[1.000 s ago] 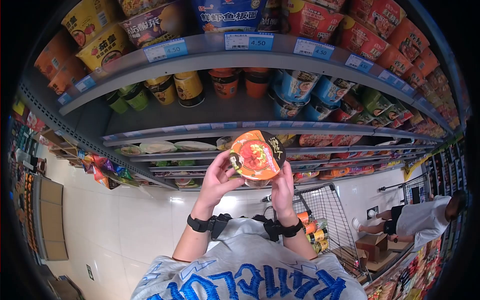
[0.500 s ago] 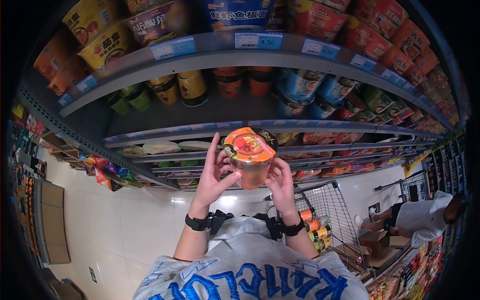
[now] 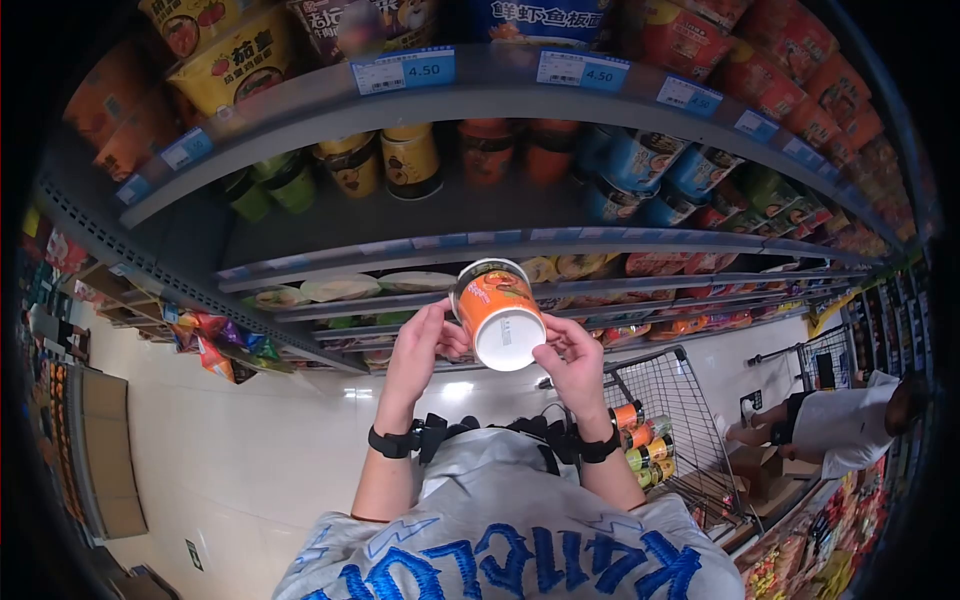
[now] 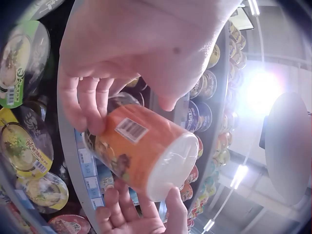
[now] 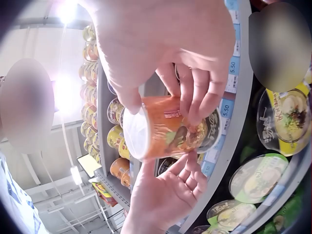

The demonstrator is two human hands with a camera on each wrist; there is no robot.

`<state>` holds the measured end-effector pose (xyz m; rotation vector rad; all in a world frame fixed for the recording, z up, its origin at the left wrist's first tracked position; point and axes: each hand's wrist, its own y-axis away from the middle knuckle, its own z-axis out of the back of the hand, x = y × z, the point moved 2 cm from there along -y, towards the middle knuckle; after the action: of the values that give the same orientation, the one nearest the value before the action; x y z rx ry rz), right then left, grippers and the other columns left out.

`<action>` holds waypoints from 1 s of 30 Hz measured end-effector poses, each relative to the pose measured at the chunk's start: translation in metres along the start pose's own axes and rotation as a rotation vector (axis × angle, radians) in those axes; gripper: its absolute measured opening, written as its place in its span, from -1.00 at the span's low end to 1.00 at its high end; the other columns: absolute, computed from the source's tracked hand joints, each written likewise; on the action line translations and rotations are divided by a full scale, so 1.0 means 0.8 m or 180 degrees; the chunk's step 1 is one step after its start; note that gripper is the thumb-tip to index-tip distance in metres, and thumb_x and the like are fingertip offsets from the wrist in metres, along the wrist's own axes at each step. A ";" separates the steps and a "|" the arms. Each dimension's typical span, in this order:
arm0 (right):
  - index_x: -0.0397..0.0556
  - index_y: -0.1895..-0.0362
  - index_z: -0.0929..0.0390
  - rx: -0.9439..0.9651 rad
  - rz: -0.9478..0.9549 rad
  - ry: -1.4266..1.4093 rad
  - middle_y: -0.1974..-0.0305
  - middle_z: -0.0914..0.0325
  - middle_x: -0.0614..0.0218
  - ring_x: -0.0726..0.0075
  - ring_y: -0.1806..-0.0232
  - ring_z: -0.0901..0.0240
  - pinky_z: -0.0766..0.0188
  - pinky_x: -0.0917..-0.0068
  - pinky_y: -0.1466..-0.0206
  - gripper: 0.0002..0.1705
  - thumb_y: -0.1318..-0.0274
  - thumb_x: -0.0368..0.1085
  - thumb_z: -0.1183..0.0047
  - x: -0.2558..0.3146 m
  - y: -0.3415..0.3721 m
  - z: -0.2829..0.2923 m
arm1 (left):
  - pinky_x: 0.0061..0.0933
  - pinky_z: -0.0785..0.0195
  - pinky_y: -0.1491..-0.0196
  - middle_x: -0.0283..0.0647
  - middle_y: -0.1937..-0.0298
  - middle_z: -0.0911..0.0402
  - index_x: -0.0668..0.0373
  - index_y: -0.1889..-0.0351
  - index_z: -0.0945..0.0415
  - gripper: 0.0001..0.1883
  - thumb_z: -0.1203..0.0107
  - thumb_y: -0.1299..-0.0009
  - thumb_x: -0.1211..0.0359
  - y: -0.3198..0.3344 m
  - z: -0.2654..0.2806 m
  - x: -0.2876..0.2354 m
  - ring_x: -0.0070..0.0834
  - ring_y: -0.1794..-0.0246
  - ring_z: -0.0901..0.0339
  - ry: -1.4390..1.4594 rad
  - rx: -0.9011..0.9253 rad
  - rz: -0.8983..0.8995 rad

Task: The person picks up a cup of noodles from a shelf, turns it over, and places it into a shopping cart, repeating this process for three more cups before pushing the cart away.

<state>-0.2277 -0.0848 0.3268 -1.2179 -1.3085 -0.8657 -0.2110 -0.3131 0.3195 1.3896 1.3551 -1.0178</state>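
Observation:
An orange and black noodle cup [image 3: 497,310] is held between both hands in front of the shelf, tilted so its white base faces the person. My right hand [image 3: 575,365] pinches it, thumb at the base rim and fingers along the side. On the other side my left hand [image 3: 418,350] touches the cup with its fingertips, thumb apart from it. The left wrist view shows a barcode on the cup [image 4: 141,146] below the left hand [image 4: 141,53]. In the right wrist view, the right hand [image 5: 170,53] grips the cup [image 5: 168,127] from above.
Shelves [image 3: 480,215] of noodle cups and bowls curve across the front. A cart [image 3: 690,430] with several cups [image 3: 640,440] stands at the right, near cardboard boxes [image 3: 765,470] and another person [image 3: 850,420]. Hanging snack bags [image 3: 215,345] are at the left.
The cup has been turned from lid facing the person to base facing the person. The right thumb has moved to the base rim, and the view has shifted slightly left along the shelf.

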 end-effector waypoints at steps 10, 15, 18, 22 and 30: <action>-0.25 0.04 -0.58 -0.0246 -0.0233 0.0726 0.35 -0.66 0.37 0.63 0.31 -0.56 -0.48 0.62 0.15 -0.59 -0.03 -0.34 -0.35 -0.020 0.003 -0.030 | -0.61 -0.48 0.32 -0.22 0.43 -0.65 0.28 -0.02 -0.49 -0.43 0.26 -0.60 -0.08 0.004 0.044 0.032 -0.55 0.44 -0.62 -0.0222 0.0123 0.0628; -0.23 -0.14 -0.46 -0.0181 -0.0656 0.0306 0.21 -0.65 0.37 0.67 0.24 -0.53 -0.45 0.65 0.10 -0.47 -0.08 -0.37 -0.31 -0.041 0.024 -0.021 | -0.57 -0.52 0.31 -0.15 0.30 -0.65 0.23 -0.23 -0.27 -0.49 0.26 -0.62 -0.01 -0.007 0.029 0.047 -0.52 0.37 -0.65 0.0022 0.0347 0.0904; -0.17 -0.24 -0.37 -0.0071 -0.0601 0.0305 0.05 -0.59 0.35 0.71 0.19 -0.48 -0.43 0.68 0.07 -0.41 -0.11 -0.48 -0.24 -0.044 0.045 -0.001 | -0.51 -0.54 0.26 -0.12 0.10 -0.62 0.21 -0.34 -0.16 -0.47 0.16 -0.60 0.04 -0.019 0.004 0.056 -0.50 0.17 -0.63 -0.0242 0.0344 0.0894; -0.13 -0.25 -0.27 -0.0212 -0.0743 0.0055 -0.03 -0.56 0.33 0.68 0.15 -0.46 -0.42 0.64 0.04 -0.37 -0.12 -0.43 -0.26 -0.061 0.082 0.046 | -0.47 -0.49 0.13 -0.14 0.06 -0.60 0.16 -0.45 -0.04 -0.39 -0.01 -0.54 0.18 -0.033 -0.052 0.072 -0.53 0.09 -0.58 -0.0309 0.0697 0.0912; -0.16 -0.15 -0.21 -0.1368 -0.1047 -0.0395 -0.07 -0.51 0.13 0.46 0.09 -0.54 -0.46 0.51 0.08 -0.44 -0.18 -0.32 -0.23 -0.088 0.147 0.146 | -0.39 -0.36 -0.17 -0.15 -0.20 -0.48 0.03 -0.56 0.08 -0.29 -0.03 -0.53 0.26 -0.045 -0.190 0.139 -0.50 -0.16 -0.44 -0.0522 0.1750 0.0985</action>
<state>-0.1495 0.0401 0.2234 -1.4241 -1.4963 -1.3788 -0.2467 -0.1396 0.2461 1.8010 0.7296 -1.3118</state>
